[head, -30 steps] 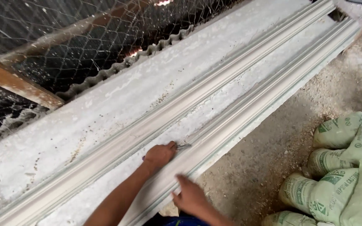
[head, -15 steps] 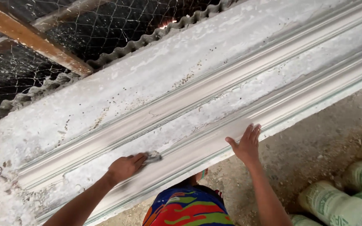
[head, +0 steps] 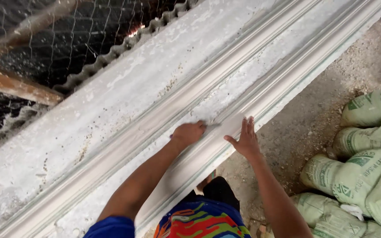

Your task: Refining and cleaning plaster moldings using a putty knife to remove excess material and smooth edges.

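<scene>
- Now our left hand (head: 189, 132) is clenched around a small metal scraper (head: 211, 125), its tip lying on the long white plaster moulding (head: 261, 75).
- Our right hand (head: 244, 140) lies flat, fingers spread, on the moulding's near edge, just beside the scraper.
- Green sacks (head: 362, 172) sit on the gritty floor (head: 331, 101) to our right.

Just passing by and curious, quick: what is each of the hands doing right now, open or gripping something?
Left hand: closed around a small scraping tool, its tip on the long white moulding.
Right hand: open, fingers spread, resting flat on the moulding's near edge, holding nothing.
</scene>
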